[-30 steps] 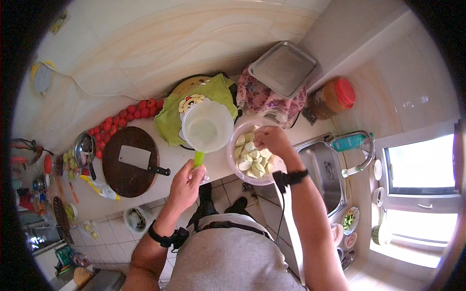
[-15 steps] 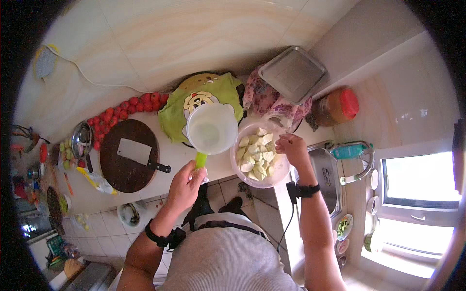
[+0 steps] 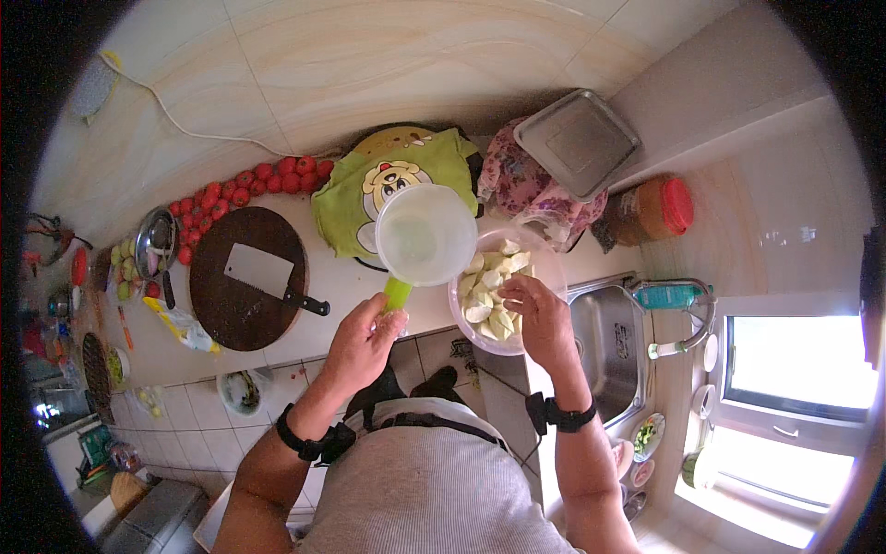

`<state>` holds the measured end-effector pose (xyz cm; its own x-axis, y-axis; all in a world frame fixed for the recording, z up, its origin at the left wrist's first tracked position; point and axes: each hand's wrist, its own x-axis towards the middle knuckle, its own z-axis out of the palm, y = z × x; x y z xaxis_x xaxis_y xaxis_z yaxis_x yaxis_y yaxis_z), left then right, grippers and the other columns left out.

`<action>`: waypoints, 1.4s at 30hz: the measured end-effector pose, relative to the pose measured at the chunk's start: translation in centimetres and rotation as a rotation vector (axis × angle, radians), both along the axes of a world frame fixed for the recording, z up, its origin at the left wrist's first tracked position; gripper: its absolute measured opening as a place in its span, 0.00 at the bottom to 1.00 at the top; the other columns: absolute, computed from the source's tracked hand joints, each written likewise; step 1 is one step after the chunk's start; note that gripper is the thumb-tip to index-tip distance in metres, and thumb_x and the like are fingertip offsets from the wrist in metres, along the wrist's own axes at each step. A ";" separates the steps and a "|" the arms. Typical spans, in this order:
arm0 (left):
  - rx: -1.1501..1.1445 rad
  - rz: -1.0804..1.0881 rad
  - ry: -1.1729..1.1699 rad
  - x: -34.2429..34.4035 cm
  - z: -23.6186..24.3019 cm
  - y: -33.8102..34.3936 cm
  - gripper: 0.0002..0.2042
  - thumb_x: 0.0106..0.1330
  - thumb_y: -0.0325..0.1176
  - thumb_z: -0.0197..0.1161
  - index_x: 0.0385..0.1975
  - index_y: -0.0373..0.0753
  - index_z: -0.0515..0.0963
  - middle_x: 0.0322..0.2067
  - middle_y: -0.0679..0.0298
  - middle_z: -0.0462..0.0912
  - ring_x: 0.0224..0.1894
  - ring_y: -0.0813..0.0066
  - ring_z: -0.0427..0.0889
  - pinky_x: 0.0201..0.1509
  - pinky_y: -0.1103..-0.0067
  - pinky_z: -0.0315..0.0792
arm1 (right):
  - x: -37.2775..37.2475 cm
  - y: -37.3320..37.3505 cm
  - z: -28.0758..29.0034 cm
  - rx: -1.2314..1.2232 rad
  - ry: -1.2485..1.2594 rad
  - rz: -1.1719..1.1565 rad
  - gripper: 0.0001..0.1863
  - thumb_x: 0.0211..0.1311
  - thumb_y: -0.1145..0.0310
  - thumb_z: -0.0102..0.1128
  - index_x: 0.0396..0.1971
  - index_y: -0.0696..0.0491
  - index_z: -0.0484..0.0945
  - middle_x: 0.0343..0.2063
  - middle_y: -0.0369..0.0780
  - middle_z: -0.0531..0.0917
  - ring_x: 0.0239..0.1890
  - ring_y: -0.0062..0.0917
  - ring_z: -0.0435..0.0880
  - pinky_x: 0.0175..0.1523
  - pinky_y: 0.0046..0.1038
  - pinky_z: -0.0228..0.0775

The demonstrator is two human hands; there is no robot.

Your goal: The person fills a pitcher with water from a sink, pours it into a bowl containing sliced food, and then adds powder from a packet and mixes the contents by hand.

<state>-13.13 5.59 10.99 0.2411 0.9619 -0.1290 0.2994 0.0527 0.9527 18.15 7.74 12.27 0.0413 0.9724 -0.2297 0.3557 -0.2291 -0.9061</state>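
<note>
My left hand [image 3: 367, 343] is closed around the green handle [image 3: 397, 294] of a translucent white plastic dipper [image 3: 426, 234]. The dipper is held over the counter, beside the left rim of a pinkish translucent bowl [image 3: 551, 261]. Pale, peeled vegetable chunks [image 3: 489, 294] fill much of this bowl; their kind cannot be made out. Over the bowl's right side is my right hand [image 3: 538, 319], its fingers bent loosely and slightly apart at the chunks. No piece shows in its grasp.
A cleaver [image 3: 261, 270] lies on a round dark chopping board [image 3: 217, 309] to the left, with tomatoes [image 3: 245, 189] behind. A green cloth [image 3: 355, 198], metal tray [image 3: 580, 143] and red-lidded jar [image 3: 651, 210] stand along the back. The sink [image 3: 614, 355] is at right.
My right hand has moved from the bowl's right rim inward over the chunks, its fingers loosening. The dipper stays in my left hand; the whole view has shifted slightly.
</note>
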 end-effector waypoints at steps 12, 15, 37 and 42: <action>0.015 -0.026 0.039 0.4 1.1 0.2 0.16 0.84 0.46 0.53 0.47 0.37 0.76 0.33 0.66 0.81 0.37 0.78 0.82 0.45 0.76 0.78 | 0.5 1.0 -0.3 0.410 -0.356 0.120 0.29 0.66 0.85 0.44 0.68 0.60 0.69 0.64 0.55 0.76 0.70 0.51 0.73 0.75 0.41 0.65; -0.038 -0.045 0.002 1.2 1.3 0.5 0.15 0.84 0.44 0.53 0.48 0.37 0.76 0.34 0.66 0.81 0.38 0.79 0.82 0.45 0.76 0.79 | 3.2 0.9 -5.8 0.252 -0.607 0.300 0.32 0.62 0.85 0.45 0.69 0.60 0.67 0.69 0.55 0.72 0.70 0.53 0.72 0.75 0.44 0.66; -0.196 0.172 -0.502 1.3 -6.8 13.9 0.14 0.83 0.44 0.55 0.39 0.39 0.73 0.29 0.69 0.78 0.28 0.81 0.79 0.31 0.82 0.74 | 5.6 -7.1 -6.5 0.162 -0.703 -0.307 0.27 0.65 0.73 0.61 0.64 0.62 0.72 0.63 0.56 0.75 0.63 0.51 0.77 0.69 0.44 0.71; -0.191 0.148 -0.529 2.0 -7.2 13.8 0.16 0.82 0.46 0.56 0.41 0.38 0.74 0.30 0.68 0.78 0.28 0.81 0.80 0.31 0.83 0.73 | 9.0 -10.7 -13.1 0.042 -0.677 -0.622 0.31 0.68 0.68 0.65 0.67 0.63 0.67 0.58 0.54 0.79 0.54 0.41 0.84 0.60 0.40 0.77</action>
<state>-11.10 19.36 3.79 0.1846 0.9618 -0.2022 -0.2386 0.2434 0.9401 27.18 -2.92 -0.85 0.6723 0.7371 0.0688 0.6370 -0.5286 -0.5612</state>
